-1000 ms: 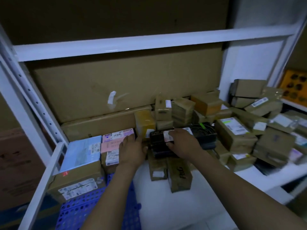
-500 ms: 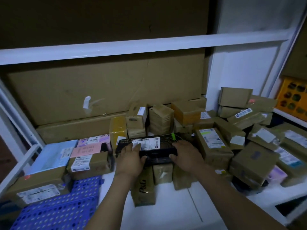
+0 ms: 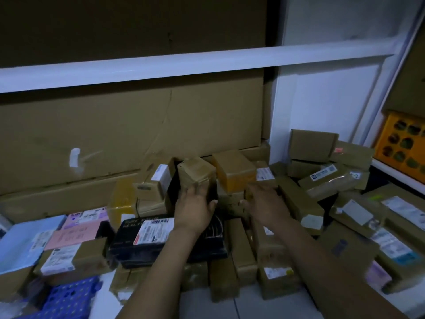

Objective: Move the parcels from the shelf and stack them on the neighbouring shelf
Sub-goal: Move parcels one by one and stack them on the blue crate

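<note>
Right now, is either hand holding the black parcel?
No, the black parcel lies on brown boxes while the left hand and right hand reach past it.

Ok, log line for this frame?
left hand: fingers on taped box | right hand: open, holding nothing | black parcel: lying on brown boxes, unheld

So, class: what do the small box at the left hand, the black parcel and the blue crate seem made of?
The small box: brown cardboard under clear glossy tape, which shines. The black parcel: probably plastic wrap, by its sheen, with a paper label. The blue crate: likely moulded plastic, given its regular holes.
</note>
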